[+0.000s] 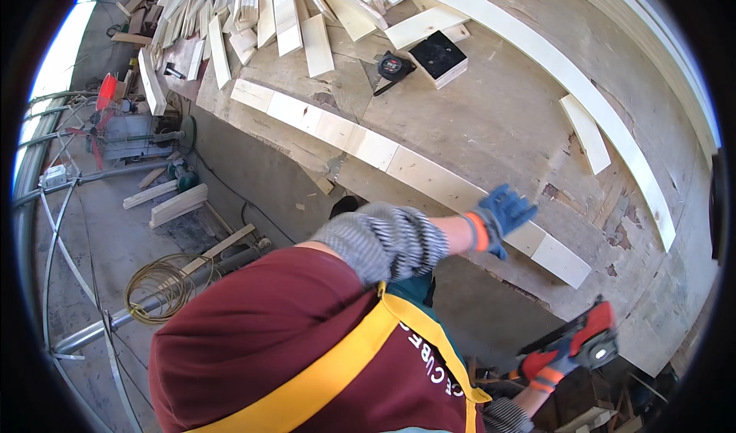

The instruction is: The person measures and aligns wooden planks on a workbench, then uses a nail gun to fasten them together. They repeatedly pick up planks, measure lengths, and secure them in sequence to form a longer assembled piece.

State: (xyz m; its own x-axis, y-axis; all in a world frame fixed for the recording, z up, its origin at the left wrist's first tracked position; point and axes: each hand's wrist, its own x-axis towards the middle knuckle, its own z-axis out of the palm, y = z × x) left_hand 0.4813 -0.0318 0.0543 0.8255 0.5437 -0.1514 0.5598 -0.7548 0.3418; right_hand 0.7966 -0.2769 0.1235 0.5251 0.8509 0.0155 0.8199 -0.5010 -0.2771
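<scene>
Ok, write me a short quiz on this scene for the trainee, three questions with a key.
1. True or false: the right hand is holding a red and black tool.

2. Pick one. Just to the right of the tape measure lies:
A) the coil of wire
B) the block with a black top
C) the red and black tool

3. Name the hand: which one is over the long row of wood pieces?

Key:
1. True.
2. B.
3. The left hand.
</scene>
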